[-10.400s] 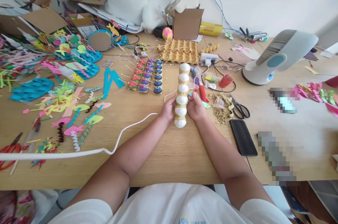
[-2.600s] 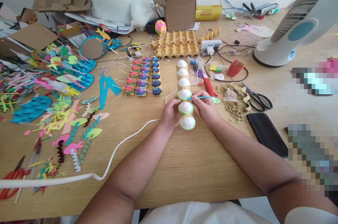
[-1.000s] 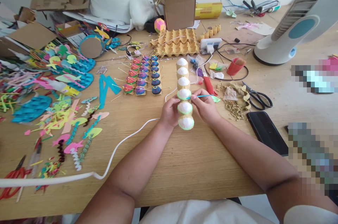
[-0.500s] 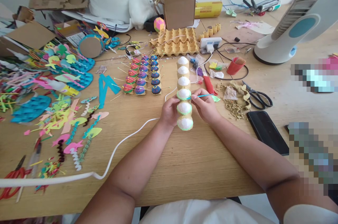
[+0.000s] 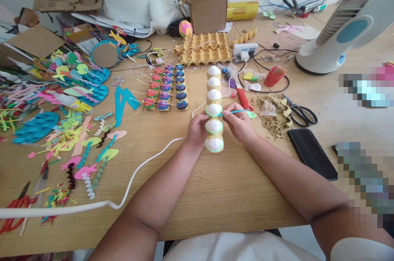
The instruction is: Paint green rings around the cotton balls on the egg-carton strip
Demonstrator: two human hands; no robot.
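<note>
A strip of egg carton point(image 5: 214, 96) with several white domes runs away from me in the middle of the view. Green edging shows round the three nearest domes. My left hand point(image 5: 198, 129) is closed on the strip's left side. On the other side, my right hand point(image 5: 238, 123) pinches a thin blue stick point(image 5: 237, 111), whose tip is at the fourth dome from the back. Left of the strip stand rows of painted carton cups, red point(image 5: 154, 85), purple point(image 5: 165, 87) and blue point(image 5: 181, 87), with pins sticking out.
Paper cutouts point(image 5: 74, 121) cover the left side, with red-handled scissors point(image 5: 15, 207) near the front. A white cable point(image 5: 144, 160) crosses the table. Black scissors point(image 5: 303, 114), a phone point(image 5: 311, 152) and a white fan point(image 5: 320, 53) lie or stand to the right. Egg trays point(image 5: 206, 49) sit behind.
The near end of the strip has shifted slightly to the left. Both hands keep their holds and have hardly moved.
</note>
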